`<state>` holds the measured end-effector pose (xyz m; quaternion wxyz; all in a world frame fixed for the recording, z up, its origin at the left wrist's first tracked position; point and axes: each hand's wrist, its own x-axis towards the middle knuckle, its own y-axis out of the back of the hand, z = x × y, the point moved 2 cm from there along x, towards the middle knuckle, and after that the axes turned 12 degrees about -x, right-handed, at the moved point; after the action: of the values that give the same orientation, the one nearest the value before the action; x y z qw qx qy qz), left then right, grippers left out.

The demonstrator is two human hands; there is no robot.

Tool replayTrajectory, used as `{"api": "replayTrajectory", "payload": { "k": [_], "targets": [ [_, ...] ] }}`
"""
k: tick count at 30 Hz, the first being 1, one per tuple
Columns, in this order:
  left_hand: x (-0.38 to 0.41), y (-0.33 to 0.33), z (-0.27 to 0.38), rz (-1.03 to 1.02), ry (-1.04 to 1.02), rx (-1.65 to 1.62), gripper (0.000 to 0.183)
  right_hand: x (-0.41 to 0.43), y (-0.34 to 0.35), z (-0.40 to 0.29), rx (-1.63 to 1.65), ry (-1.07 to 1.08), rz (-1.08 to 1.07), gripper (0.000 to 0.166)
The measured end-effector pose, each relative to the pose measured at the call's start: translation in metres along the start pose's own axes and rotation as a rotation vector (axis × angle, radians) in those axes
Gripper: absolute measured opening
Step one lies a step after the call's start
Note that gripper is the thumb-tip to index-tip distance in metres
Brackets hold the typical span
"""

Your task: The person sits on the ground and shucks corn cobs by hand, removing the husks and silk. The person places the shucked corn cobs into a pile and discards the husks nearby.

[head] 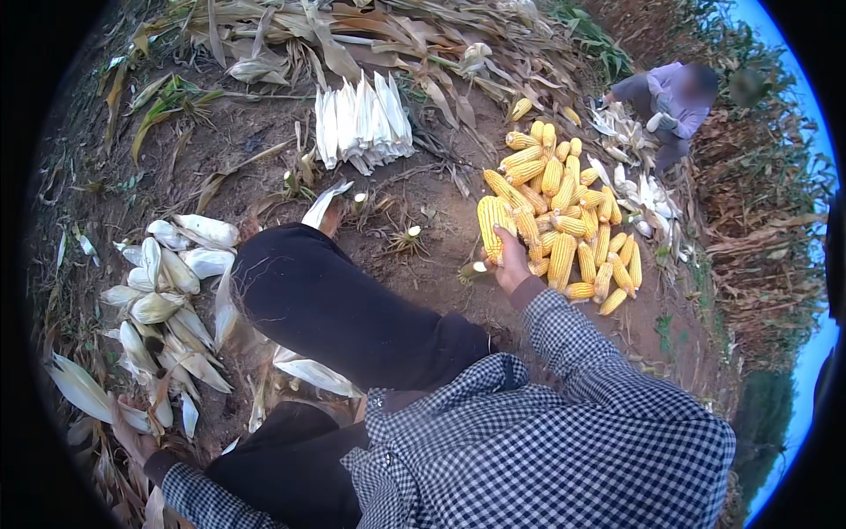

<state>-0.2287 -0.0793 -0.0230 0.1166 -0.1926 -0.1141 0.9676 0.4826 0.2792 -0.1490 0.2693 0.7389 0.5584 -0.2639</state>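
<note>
My right hand (513,263) is closed around the lower end of a husked yellow ear of corn (494,225), at the near edge of a pile of bare yellow corn ears (567,228). Far to the left, my left hand (134,438) is at a pale corn husk (89,391), with a finger lying across it. Whether it grips the husk is unclear at this angle. Just beyond that hand lies a heap of corn ears still in their pale husks (162,307). My dark-trousered legs lie between the two heaps.
A neat stack of white husks (362,122) lies ahead on the soil. Cut stalk stubs (413,233) stick up near my knee. Dry cornstalks (370,33) cover the far ground. At upper right, another person (681,99) in gloves crouches beside loose husks (651,198).
</note>
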Motion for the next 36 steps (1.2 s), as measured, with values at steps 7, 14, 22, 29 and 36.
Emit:
{"api": "replayTrajectory", "payload": {
  "k": [7, 14, 22, 29, 36],
  "targets": [
    [-0.007, 0.024, -0.022, -0.02, 0.124, -0.167, 0.018, 0.071, 0.159, 0.053, 0.281, 0.107, 0.608, 0.056],
    [-0.092, -0.114, -0.006, -0.154, -0.052, -0.331, 0.048, 0.137, 0.117, 0.021, 0.121, 0.218, 0.102, 0.035],
    [-0.111, -0.119, -0.006, -0.361, -0.099, -0.63, 0.047, -0.256, -0.304, -0.135, -0.385, 0.8, -1.265, 0.029],
    [-0.11, -0.1, -0.018, -0.362, -0.111, -0.525, 0.028, -0.34, -0.46, -0.001, -0.849, 0.468, -1.793, 0.057],
    [-0.126, -0.051, 0.005, -0.157, -0.109, -0.325, 0.03, -0.235, -0.474, 0.075, -0.876, 0.332, -1.145, 0.032]
  ]
}}
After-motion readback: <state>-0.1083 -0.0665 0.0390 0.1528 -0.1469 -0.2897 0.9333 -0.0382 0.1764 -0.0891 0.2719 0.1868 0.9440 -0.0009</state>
